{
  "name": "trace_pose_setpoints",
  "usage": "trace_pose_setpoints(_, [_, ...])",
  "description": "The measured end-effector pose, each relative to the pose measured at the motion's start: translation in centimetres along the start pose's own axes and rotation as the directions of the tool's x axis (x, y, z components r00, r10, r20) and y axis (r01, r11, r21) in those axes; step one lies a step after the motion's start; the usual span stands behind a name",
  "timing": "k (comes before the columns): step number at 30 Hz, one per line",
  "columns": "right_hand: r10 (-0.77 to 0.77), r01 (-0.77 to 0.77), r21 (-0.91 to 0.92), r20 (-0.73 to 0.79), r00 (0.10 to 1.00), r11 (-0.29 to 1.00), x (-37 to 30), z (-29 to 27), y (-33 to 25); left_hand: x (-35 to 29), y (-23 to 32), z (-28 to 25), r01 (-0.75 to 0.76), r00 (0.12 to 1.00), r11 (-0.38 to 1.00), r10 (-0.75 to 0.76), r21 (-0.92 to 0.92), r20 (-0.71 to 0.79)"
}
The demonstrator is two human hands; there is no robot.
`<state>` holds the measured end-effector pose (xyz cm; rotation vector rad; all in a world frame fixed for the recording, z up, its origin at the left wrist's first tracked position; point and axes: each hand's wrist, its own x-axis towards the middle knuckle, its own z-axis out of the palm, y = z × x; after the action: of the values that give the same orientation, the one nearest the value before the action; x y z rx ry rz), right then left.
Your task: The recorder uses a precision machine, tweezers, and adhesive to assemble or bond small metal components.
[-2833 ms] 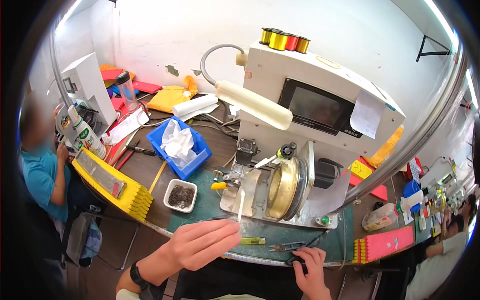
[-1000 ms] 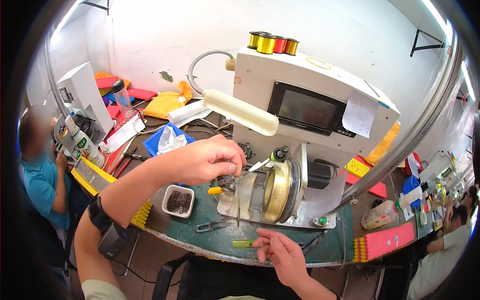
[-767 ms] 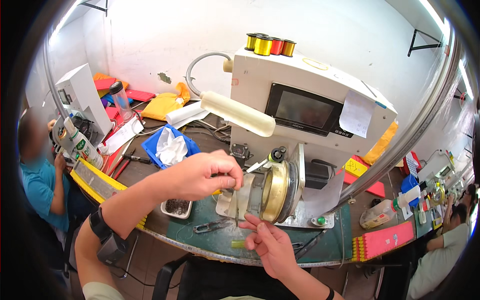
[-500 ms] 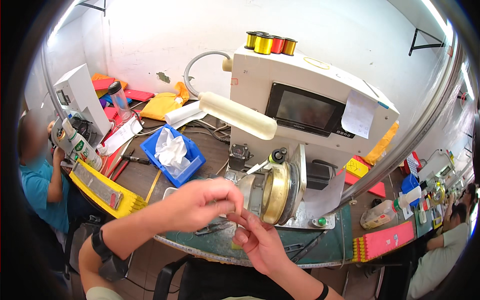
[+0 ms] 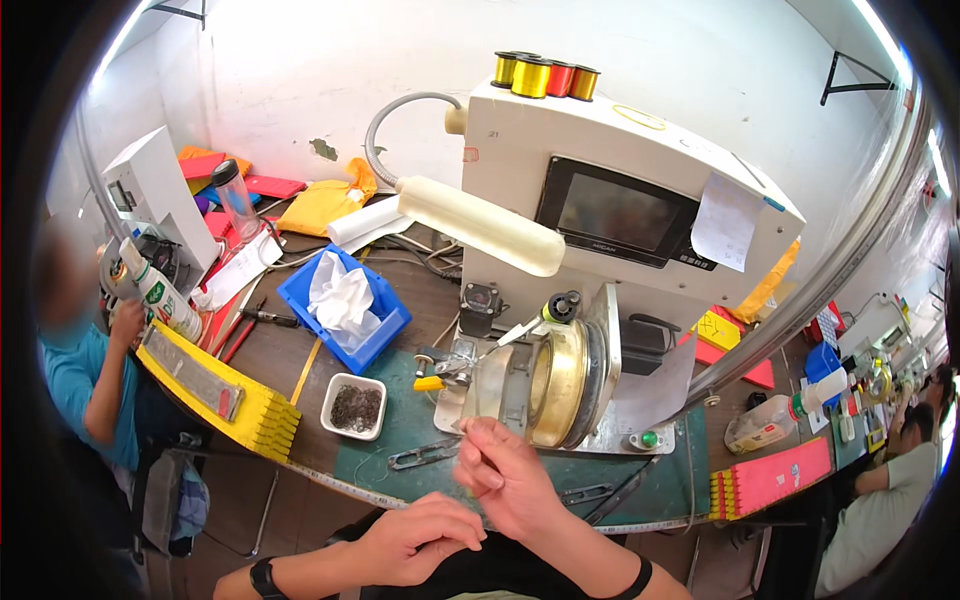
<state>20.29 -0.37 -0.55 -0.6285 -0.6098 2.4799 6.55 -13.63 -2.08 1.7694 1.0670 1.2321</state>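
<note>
My right hand [image 5: 508,482] is raised over the green mat [image 5: 375,455], its thumb and fingers pinched together. Whatever those fingertips hold, if anything, is too small to make out. Lower and to the left, my left hand [image 5: 425,538] hovers near the mat's front edge with fingers bent and pressed together, hiding anything inside them. Just beyond my right hand is a machine's gold ring-shaped wheel [image 5: 548,392] with a dark rim. A slotted metal tool [image 5: 422,454] lies beside my right fingertips. Left of it stands a small white dish [image 5: 355,434] holding dark bits.
A blue bin [image 5: 376,352] with white tissue stands behind the dish. The white machine [image 5: 500,190] carries a screen and several thread spools [image 5: 530,77]. A lamp [image 5: 480,225] reaches over the bench. Yellow trays [image 5: 215,385] lie left, pink trays [image 5: 780,478] right. Other people sit at both sides.
My hands were together before the wheel and are now apart. The left has dropped toward me, uncovering the white dish; the right has shifted slightly left and up.
</note>
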Motion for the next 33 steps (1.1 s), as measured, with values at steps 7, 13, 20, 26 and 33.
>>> trace_pose_setpoints(7, [-0.159,0.159,-0.016,-0.017,0.987,0.987,1.5,-1.4,0.3,2.6,0.1,-2.1,-0.198,0.98,0.883,0.168,0.425,0.107])
trace_pose_setpoints(13, [-0.199,0.199,-0.053,0.006,0.98,0.979,2.3,-1.9,0.8,4.8,3.5,-6.8,-0.229,0.951,0.839,0.301,0.493,-0.07])
trace_pose_setpoints(20, [-0.254,0.251,-0.116,-0.016,0.967,0.961,3.7,-2.7,1.1,9.4,3.6,-11.1,-0.148,0.894,0.802,0.359,0.578,-0.269])
trace_pose_setpoints(26, [-0.314,0.305,-0.129,-0.052,0.948,0.944,4.3,-2.4,1.0,13.2,2.1,-13.1,0.082,0.976,0.874,0.026,0.479,-0.214])
trace_pose_setpoints(33, [-0.35,0.347,-0.124,-0.004,0.937,0.93,4.2,-3.2,1.4,15.1,1.1,-14.2,0.074,0.991,0.88,-0.014,0.469,-0.131])
